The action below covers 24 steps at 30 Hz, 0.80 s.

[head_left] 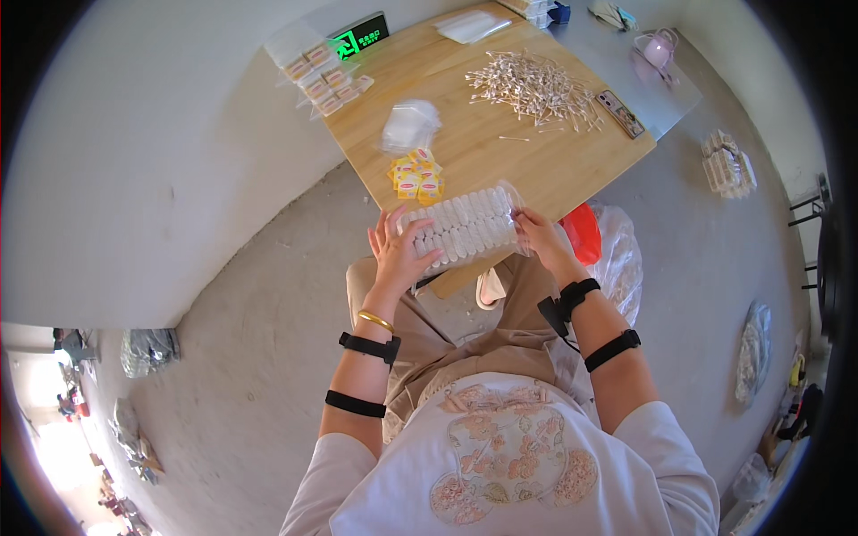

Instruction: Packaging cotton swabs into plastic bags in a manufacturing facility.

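Note:
I hold a clear plastic bag of white rolled items (469, 225) at the near edge of a wooden table (500, 152). My left hand (400, 253) grips the bag's left end with fingers spread along it. My right hand (539, 236) pinches its right end. Just beyond the bag lie several small yellow boxes (416, 176) and a clear bag of white pieces (410, 124). A heap of cotton swabs (534, 87) is spread over the far right of the table.
Small packed clear bags (322, 76) lie at the table's far left corner, by a dark sign with green marks (360, 37). A phone (620, 113) rests at the right edge. A red object in a plastic bag (601, 241) sits on the floor to my right.

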Available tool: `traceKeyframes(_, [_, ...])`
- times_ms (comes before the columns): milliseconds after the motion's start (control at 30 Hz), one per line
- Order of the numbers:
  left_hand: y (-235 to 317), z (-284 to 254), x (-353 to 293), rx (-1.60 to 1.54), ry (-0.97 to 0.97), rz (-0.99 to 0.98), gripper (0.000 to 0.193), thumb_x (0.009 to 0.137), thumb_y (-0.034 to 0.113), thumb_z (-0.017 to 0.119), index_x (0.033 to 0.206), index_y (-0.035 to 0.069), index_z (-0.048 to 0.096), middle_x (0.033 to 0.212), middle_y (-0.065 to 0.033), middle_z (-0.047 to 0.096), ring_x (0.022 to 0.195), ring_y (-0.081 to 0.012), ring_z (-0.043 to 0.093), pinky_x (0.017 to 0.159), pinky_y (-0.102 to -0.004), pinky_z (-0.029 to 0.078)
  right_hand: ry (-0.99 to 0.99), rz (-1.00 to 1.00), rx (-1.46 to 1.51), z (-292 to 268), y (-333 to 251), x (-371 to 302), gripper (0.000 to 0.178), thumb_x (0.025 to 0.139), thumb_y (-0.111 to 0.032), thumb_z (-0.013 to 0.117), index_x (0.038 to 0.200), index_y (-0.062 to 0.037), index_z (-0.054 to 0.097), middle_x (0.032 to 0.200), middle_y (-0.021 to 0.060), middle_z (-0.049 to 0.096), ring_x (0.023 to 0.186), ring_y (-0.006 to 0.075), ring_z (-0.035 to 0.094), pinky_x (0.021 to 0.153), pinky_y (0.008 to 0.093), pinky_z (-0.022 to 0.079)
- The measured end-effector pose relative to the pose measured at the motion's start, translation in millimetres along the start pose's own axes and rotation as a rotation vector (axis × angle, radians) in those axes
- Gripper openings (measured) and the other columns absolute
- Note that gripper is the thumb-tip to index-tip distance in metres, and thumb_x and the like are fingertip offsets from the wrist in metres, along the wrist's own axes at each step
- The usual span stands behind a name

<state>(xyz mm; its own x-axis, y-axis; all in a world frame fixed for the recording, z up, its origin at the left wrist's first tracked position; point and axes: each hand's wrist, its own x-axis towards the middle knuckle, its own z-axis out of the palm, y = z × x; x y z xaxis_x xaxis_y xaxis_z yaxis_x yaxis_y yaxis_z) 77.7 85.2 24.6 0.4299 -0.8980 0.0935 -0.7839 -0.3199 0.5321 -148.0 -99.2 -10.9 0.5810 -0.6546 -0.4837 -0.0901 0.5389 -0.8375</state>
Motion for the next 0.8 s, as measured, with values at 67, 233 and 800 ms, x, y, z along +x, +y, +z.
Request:
traceKeyframes(67, [-2,0,-1,-0.002,-0.002,0.005,0.053,0.07,0.035,0.082,0.118,0.029,0.061,0.146,-0.005,0.031,0.143,-0.0377,0.014,0.116,-0.0577,0.005,0.027,-0.006,-0.013,4,0,-1,0.015,0.1,-0.017,0.05,0.105,-0.0069,0.06,0.072,-0.0051,0.044,0.058,0.0056,0.04,0.05,0.0209,0.033])
traceKeyframes(233, [-2,1,4,-0.004,-0.027,0.008,0.055,0.07,0.036,0.082,0.12,0.028,0.061,0.147,-0.0051,0.03,0.143,-0.0388,0.013,0.116,-0.0579,0.004,0.017,0.01,-0.02,2,3,1,0.017,0.101,-0.02,0.049,0.108,-0.0085,0.059,0.074,-0.0063,0.042,0.057,0.0041,0.037,0.049,0.0198,0.03])
traceKeyframes(800, [17,5,19,-0.007,-0.054,0.083,0.06,0.071,0.042,0.081,0.124,0.027,0.058,0.15,-0.0057,0.027,0.145,-0.0364,0.008,0.114,-0.0597,0.001,0.038,-0.034,-0.083,-2,11,7,0.018,0.101,-0.023,0.05,0.107,-0.0101,0.061,0.079,-0.0067,0.049,0.067,0.0036,0.046,0.06,0.02,0.04])
